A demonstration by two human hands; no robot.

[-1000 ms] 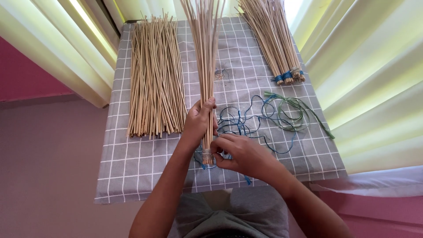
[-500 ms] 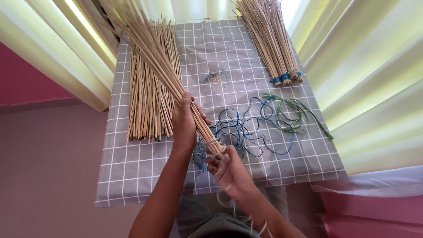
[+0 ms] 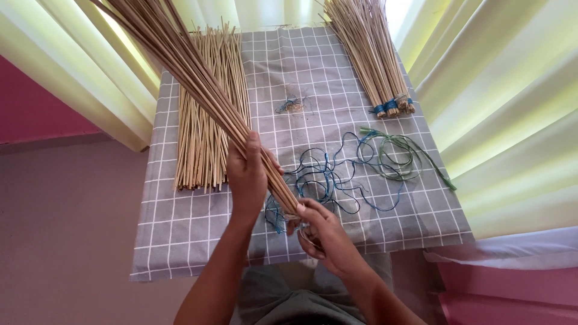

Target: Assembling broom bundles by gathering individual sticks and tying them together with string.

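With the left hand [image 3: 247, 174] clenched around the slanted stick bundle [image 3: 198, 78] above the table [image 3: 180, 241] and the right hand [image 3: 322, 235] pinching its near end, a slackened grip could probably let sticks fan loose.
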